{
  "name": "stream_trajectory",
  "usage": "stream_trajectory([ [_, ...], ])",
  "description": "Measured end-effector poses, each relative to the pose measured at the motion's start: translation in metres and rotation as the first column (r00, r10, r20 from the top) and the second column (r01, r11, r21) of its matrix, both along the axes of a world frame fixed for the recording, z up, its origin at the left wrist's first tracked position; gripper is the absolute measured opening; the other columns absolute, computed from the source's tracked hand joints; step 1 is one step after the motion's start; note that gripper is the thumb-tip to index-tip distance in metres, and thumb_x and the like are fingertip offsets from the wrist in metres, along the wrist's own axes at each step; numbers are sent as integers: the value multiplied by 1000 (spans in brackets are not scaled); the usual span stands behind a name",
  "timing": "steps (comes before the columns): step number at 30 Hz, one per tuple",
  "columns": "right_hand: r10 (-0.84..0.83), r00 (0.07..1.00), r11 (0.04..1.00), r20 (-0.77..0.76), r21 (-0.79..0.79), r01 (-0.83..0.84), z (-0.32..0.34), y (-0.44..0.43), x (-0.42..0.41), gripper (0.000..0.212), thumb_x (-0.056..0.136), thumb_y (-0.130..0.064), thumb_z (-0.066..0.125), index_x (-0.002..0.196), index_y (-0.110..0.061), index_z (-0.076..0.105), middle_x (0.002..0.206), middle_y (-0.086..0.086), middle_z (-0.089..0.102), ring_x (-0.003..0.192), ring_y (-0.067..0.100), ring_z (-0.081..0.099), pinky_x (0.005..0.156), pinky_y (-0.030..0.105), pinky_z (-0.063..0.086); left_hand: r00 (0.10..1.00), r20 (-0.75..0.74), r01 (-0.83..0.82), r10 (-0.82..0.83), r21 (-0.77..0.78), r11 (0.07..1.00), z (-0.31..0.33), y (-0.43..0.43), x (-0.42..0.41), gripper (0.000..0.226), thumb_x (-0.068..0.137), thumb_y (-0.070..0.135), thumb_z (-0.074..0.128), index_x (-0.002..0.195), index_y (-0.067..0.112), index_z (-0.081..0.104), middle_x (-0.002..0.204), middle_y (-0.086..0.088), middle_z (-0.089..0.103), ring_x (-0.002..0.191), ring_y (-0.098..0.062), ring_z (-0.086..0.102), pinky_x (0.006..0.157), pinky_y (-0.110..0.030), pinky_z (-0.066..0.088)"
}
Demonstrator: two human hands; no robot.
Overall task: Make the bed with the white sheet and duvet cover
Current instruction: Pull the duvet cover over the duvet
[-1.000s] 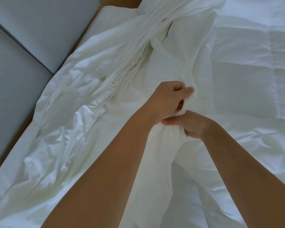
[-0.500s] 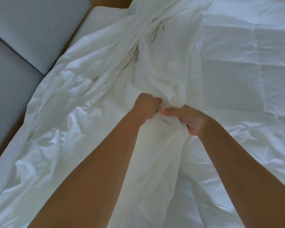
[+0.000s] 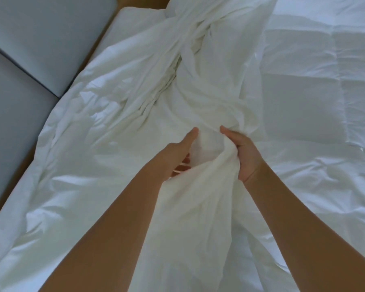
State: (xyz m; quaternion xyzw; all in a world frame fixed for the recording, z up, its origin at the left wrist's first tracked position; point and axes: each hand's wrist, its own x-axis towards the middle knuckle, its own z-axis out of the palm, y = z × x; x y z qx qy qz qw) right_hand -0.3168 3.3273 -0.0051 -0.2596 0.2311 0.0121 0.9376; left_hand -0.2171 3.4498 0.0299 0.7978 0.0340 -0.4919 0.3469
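The clenched fists part: the left hand [image 3: 177, 153] loosens, thumb straight, grip unclear. The right hand [image 3: 246, 153] clutches the bunched duvet cover [image 3: 198, 207] between them — likely regathering it for another pull.

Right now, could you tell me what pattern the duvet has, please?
Duvet: plain white, quilted in squares; head view.

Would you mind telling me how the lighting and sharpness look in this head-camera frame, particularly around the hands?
Head view: soft, cool, even light, no hard shadows; faint sheen on folds of the white cover at left. Head view: fingers of the left hand are smeared by motion blur; the right hand, gripping the cover, is sharper. Head view: the quilted duvet looks washed out.
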Motion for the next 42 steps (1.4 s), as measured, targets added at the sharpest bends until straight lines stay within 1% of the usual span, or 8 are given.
stream_trajectory([
  [7,221,961,914,-165,-310,-264,6,-8,-6,31,76,-40,65,96,-17,74,104,6,70,101,24,65,85,36,52,994,103,-4,30,-239,971,8,-36,-1,23,92,21,55,71,11,53,58,-3,49,40,-9,41,39,-15,29],
  [14,337,938,844,-83,-415,-340,11,20,-2,13,68,-22,76,80,-27,78,89,-1,74,87,15,71,67,24,55,796,526,502,-298,-300,811,40,-46,-16,41,91,18,56,52,15,42,41,10,42,38,-2,34,48,-13,33],
  [19,126,992,977,-25,-172,-128,-2,15,-5,28,77,-20,66,104,-12,71,102,10,69,96,24,66,83,37,54,944,311,19,112,-390,921,26,-33,-7,32,93,34,54,75,8,59,69,-3,58,67,-16,56,62,-25,46],
  [24,76,997,994,-4,-73,-76,-9,-5,-22,36,76,-37,63,99,-11,74,96,12,71,90,25,68,77,35,55,999,-10,35,-35,-53,998,3,-14,-16,69,80,74,45,88,8,65,80,-2,67,70,-17,64,59,-26,51],
  [33,325,928,823,-179,-431,-371,8,5,-14,25,62,-30,82,85,-25,75,94,1,74,86,17,71,62,23,56,910,399,250,-113,-312,916,30,-42,-7,35,94,23,51,61,16,42,58,2,40,55,-12,40,56,-23,33],
  [38,182,977,928,-113,-308,-209,-1,22,0,15,67,-6,69,68,-19,77,78,1,74,74,15,71,58,23,55,976,-183,-214,119,-691,690,46,-42,-21,32,94,30,55,113,6,62,110,-6,68,103,-18,64,96,-31,49],
  [40,109,994,978,-26,-178,-112,-7,25,-4,19,66,-9,62,74,-16,78,81,4,73,78,17,71,65,28,56,901,-352,-433,254,-675,598,39,-31,-21,23,96,25,53,98,4,63,91,-6,69,85,-17,66,81,-31,56],
  [42,65,998,990,0,-122,-64,-12,22,-12,21,65,-9,64,79,-14,78,83,6,73,80,20,70,68,30,57,924,-148,-373,352,-537,756,31,-21,-13,30,95,36,53,87,9,63,80,-4,67,71,-15,65,66,-29,57],
])
